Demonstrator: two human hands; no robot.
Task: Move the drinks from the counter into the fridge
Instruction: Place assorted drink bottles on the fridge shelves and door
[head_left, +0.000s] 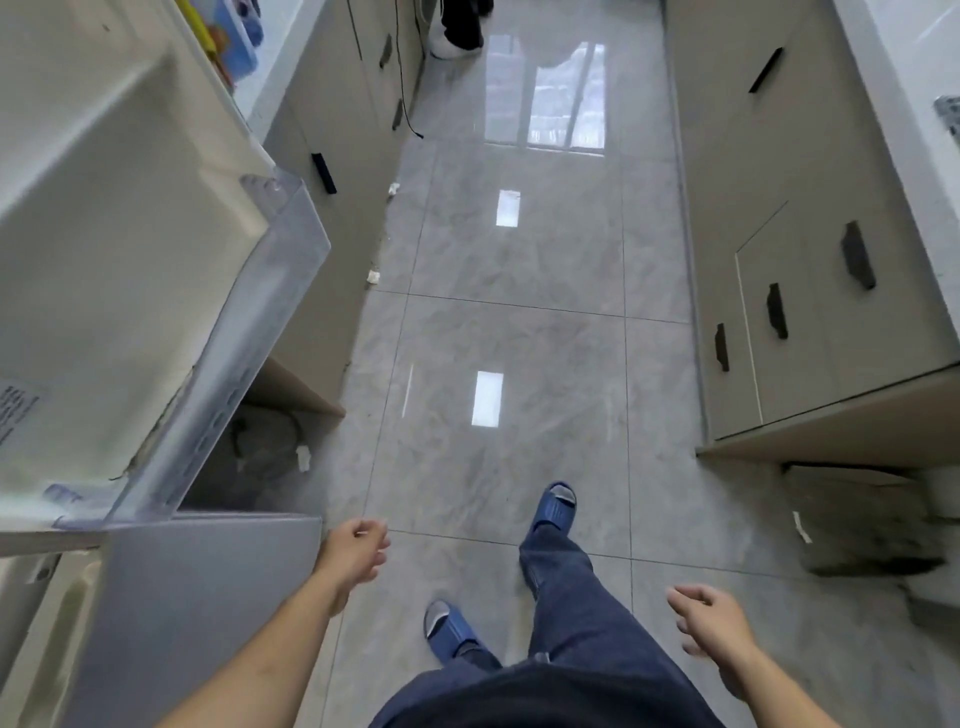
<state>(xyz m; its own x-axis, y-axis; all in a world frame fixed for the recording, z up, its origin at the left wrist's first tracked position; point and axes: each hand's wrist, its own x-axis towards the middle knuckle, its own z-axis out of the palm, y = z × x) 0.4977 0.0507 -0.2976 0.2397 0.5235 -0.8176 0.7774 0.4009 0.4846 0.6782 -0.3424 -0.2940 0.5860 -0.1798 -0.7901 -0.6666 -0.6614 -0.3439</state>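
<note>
Seemingly mid-stride down the kitchen aisle, both hands hang loose and carry nothing: left hand (358, 551) beside the open fridge door (156, 291), right hand (711, 623) nearer the right-side bench (914, 104). No drinks show; I cannot tell which bench holds them.

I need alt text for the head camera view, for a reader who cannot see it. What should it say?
A person walks along a narrow kitchen aisle, left hand and right hand both empty, no drink in view. An open fridge door with a clear shelf stands at the left. Cabinets line both sides of the glossy grey floor.
</note>
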